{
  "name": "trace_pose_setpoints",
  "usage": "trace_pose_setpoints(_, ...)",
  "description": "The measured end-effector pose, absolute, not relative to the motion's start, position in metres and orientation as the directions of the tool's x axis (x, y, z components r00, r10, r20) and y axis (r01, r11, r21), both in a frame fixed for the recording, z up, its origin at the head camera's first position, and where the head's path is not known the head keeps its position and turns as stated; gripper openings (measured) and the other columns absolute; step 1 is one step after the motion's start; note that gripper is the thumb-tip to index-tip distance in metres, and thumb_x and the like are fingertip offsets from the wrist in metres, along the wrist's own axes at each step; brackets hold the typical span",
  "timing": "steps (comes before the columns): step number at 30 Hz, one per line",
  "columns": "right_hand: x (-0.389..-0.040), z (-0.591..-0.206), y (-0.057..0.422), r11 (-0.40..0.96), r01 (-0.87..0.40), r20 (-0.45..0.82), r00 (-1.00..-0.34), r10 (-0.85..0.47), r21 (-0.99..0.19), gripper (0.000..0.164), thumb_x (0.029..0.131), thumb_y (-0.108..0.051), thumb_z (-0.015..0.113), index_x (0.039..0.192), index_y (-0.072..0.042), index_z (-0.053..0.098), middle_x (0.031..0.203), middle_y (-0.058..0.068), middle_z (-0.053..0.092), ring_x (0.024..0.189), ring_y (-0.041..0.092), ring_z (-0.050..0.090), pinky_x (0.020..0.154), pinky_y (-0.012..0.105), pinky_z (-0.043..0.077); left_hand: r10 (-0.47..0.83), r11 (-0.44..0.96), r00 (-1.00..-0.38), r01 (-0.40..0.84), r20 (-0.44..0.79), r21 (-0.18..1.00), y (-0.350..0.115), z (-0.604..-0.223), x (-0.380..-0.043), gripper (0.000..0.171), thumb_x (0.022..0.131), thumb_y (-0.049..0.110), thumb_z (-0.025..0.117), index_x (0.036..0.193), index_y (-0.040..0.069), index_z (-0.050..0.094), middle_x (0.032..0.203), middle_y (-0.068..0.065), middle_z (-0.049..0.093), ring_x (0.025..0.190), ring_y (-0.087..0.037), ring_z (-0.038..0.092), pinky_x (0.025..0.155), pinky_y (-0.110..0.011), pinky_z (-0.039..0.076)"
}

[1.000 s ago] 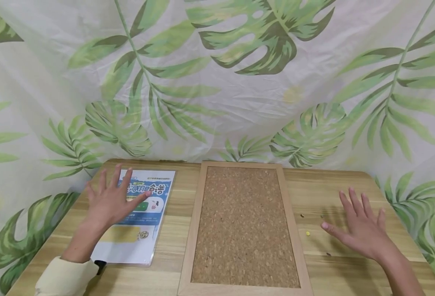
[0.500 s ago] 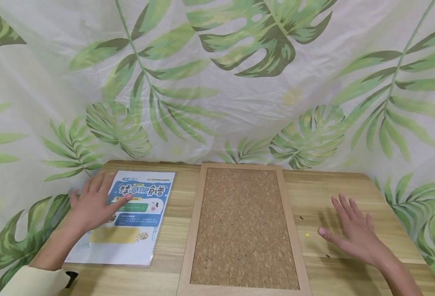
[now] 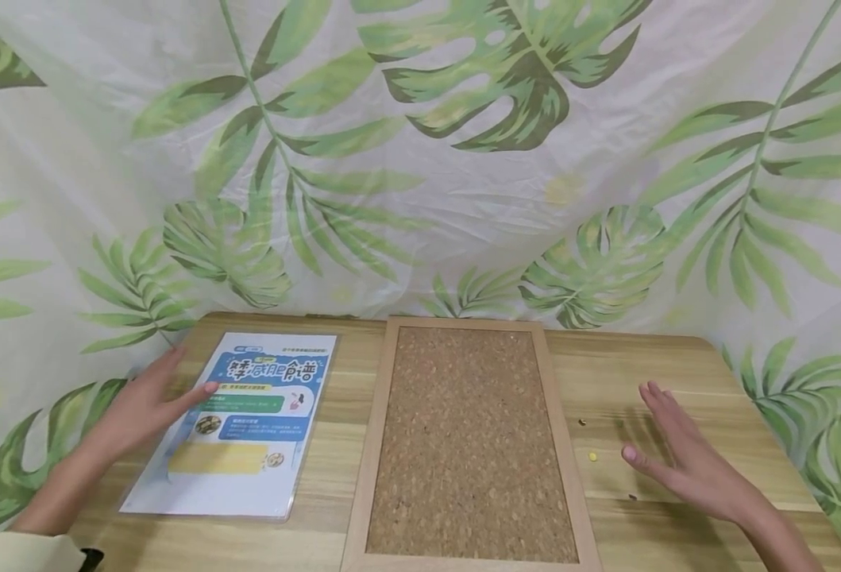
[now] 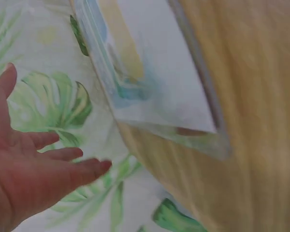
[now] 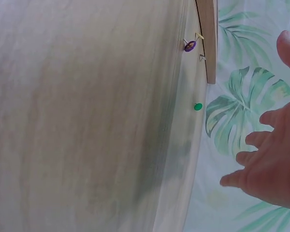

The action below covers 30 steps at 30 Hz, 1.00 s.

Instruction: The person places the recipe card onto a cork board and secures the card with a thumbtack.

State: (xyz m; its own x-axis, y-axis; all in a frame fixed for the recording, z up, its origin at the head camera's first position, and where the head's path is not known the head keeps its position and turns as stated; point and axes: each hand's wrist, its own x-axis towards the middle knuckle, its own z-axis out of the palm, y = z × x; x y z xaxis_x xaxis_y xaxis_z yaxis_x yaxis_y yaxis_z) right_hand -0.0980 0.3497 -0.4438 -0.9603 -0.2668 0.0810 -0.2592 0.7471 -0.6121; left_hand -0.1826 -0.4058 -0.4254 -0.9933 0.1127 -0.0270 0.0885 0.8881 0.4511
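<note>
Laminated sheet (image 3: pixel 206 494) lies left of framed corkboard (image 3: pixel 477 445); I see left hand (image 3: pixel 136 411) by sheet's left edge, right hand (image 3: pixel 695 467) near 1 yellow thumbtack (image 3: pixel 592 457), both with fingers extended.

The left hand (image 3: pixel 140 409) and right hand (image 3: pixel 699 469) are bare; a pale cream fabric sleeve (image 3: pixel 23 552) shows on the left, a small black piece (image 3: pixel 92 559) at its edge.
</note>
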Motion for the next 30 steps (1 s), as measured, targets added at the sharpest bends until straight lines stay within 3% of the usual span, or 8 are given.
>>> trace_pose_setpoints(5, -0.099, -0.44, 0.349, 0.728, -0.256, 0.077, -0.96, -0.27, -0.636, 0.099, 0.103, -0.028, 0.07, 0.174, -0.016, 0.003, 0.178, 0.028, 0.004, 0.16, 0.063, 0.006, 0.116, 0.092, 0.011, 0.09, 0.861, -0.993, 0.035, -0.083, 0.508, -0.422, -0.43, -0.182, 0.096, 0.11, 0.053, 0.054, 0.172, 0.005, -0.001, 0.169, -0.043, 0.014, 0.143, -0.074, 0.029, 0.105, -0.088, 0.034)
trace_pose_setpoints(8, -0.099, -0.439, 0.349, 0.73, -0.254, 0.08, -0.961, -0.265, -0.635, 0.099, 0.103, -0.029, 0.072, 0.175, -0.019, 0.005, 0.178, 0.029, 0.009, 0.156, 0.066, 0.017, 0.12, 0.087, 0.015, 0.081, 0.834, -0.99, 0.003, -0.117, 0.551, -0.43, -0.433, -0.182, 0.096, 0.11, 0.05, 0.054, 0.171, 0.002, -0.001, 0.168, -0.044, 0.016, 0.142, -0.074, 0.032, 0.105, -0.087, 0.038)
trace_pose_setpoints(11, -0.098, -0.44, 0.349, 0.751, -0.25, 0.087, -0.964, -0.25, -0.611, 0.099, 0.102, -0.03, 0.074, 0.175, -0.02, 0.008, 0.175, 0.03, 0.019, 0.152, 0.066, 0.028, 0.128, 0.071, 0.022, 0.075, 0.815, -0.986, -0.026, -0.15, 0.578, -0.439, -0.436, -0.183, 0.095, 0.111, 0.049, 0.053, 0.17, -0.003, -0.001, 0.164, -0.047, 0.02, 0.142, -0.074, 0.033, 0.105, -0.084, 0.042)
trace_pose_setpoints(15, -0.098, -0.442, 0.35, 0.779, -0.256, 0.118, -0.966, -0.231, -0.572, 0.097, 0.099, -0.031, 0.079, 0.173, -0.015, 0.019, 0.17, 0.03, 0.033, 0.147, 0.059, 0.043, 0.122, 0.014, 0.033, 0.068, 0.808, -0.982, -0.049, -0.177, 0.587, -0.451, -0.439, -0.186, 0.094, 0.112, 0.051, 0.05, 0.169, -0.006, 0.001, 0.161, -0.049, 0.027, 0.14, -0.07, 0.039, 0.099, -0.066, 0.059)
trace_pose_setpoints(18, -0.1, -0.444, 0.351, 0.767, -0.284, 0.155, -0.959, -0.238, -0.575, 0.093, 0.095, -0.028, 0.083, 0.169, -0.007, 0.03, 0.166, 0.031, 0.041, 0.153, 0.023, 0.045, 0.104, -0.008, 0.025, 0.062, 0.772, -0.981, -0.07, -0.184, 0.632, -0.462, -0.441, -0.187, 0.091, 0.113, 0.048, 0.05, 0.168, -0.008, 0.005, 0.159, -0.048, 0.034, 0.128, -0.045, 0.066, 0.09, -0.039, 0.066)
trace_pose_setpoints(20, -0.101, -0.444, 0.351, 0.751, -0.301, 0.175, -0.954, -0.245, -0.588, 0.09, 0.093, -0.025, 0.085, 0.165, -0.001, 0.036, 0.162, 0.032, 0.045, 0.149, -0.004, 0.039, 0.104, -0.008, 0.028, 0.059, 0.745, -0.98, -0.085, -0.192, 0.661, -0.468, -0.442, -0.188, 0.09, 0.113, 0.046, 0.05, 0.168, -0.01, 0.005, 0.157, -0.048, 0.037, 0.112, -0.014, 0.074, 0.082, -0.023, 0.065)
trace_pose_setpoints(23, -0.103, -0.445, 0.351, 0.733, -0.307, 0.189, -0.952, -0.242, -0.606, 0.085, 0.091, -0.023, 0.087, 0.16, 0.002, 0.043, 0.157, 0.032, 0.052, 0.134, -0.025, 0.032, 0.102, -0.008, 0.034, 0.051, 0.719, -0.972, -0.125, -0.231, 0.684, -0.476, -0.443, -0.19, 0.092, 0.113, 0.048, 0.049, 0.168, -0.01, 0.002, 0.156, -0.048, 0.038, 0.1, 0.016, 0.059, 0.084, -0.018, 0.064)
trace_pose_setpoints(30, -0.105, -0.447, 0.349, 0.683, -0.291, 0.179, -0.956, -0.233, -0.669, 0.074, 0.091, -0.016, 0.087, 0.153, 0.004, 0.052, 0.147, 0.031, 0.062, 0.126, -0.023, 0.046, 0.097, 0.003, 0.052, 0.054, 0.731, -0.957, -0.158, -0.286, 0.664, -0.488, -0.447, -0.192, 0.093, 0.114, 0.048, 0.048, 0.166, -0.012, 0.001, 0.158, -0.047, 0.037, 0.101, 0.006, 0.069, 0.084, -0.021, 0.065)
